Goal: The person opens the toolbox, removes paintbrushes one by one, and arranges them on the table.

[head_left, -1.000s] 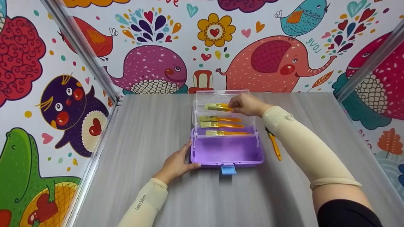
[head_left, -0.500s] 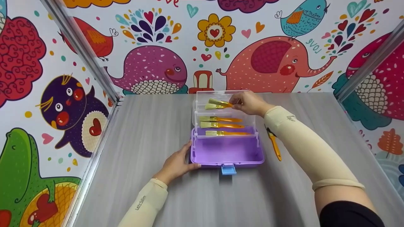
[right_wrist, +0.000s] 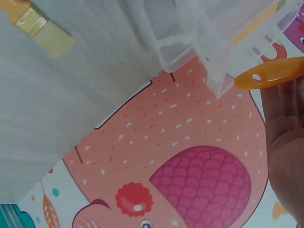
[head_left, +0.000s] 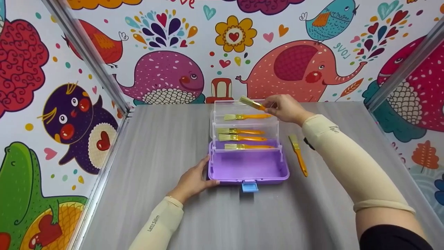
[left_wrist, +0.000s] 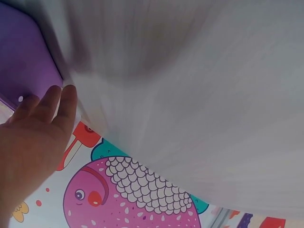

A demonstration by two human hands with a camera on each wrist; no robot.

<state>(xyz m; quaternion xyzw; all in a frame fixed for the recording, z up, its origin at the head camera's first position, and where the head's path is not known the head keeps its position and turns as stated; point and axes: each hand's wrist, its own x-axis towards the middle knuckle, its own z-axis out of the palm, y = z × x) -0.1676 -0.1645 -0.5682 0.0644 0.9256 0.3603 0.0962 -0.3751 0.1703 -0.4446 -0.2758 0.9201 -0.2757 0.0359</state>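
A paintbrush [head_left: 251,102] with an orange handle and pale bristles is pinched by my right hand [head_left: 285,107] above the upper clear tray of the box; the handle end [right_wrist: 266,75] shows in the right wrist view. The purple toolbox [head_left: 249,165] stands open, its fold-out clear trays raised behind the main compartment. One brush [head_left: 242,117] lies in the upper tray and two [head_left: 242,138] in the tray below. Another brush [head_left: 248,147] lies at the lower tray's front edge. My left hand [head_left: 194,179] rests against the box's left side, fingers extended, thumb at the front corner.
A loose paintbrush [head_left: 299,156] lies on the grey table [head_left: 156,146] right of the box. The box's blue latch [head_left: 249,186] hangs down at the front. Printed panels [head_left: 170,76] and metal posts [head_left: 100,66] border the table at the back and sides.
My right hand has lifted one brush up and right out of the upper tray, separating it from the brush still lying there. The left hand stays at the box's side.
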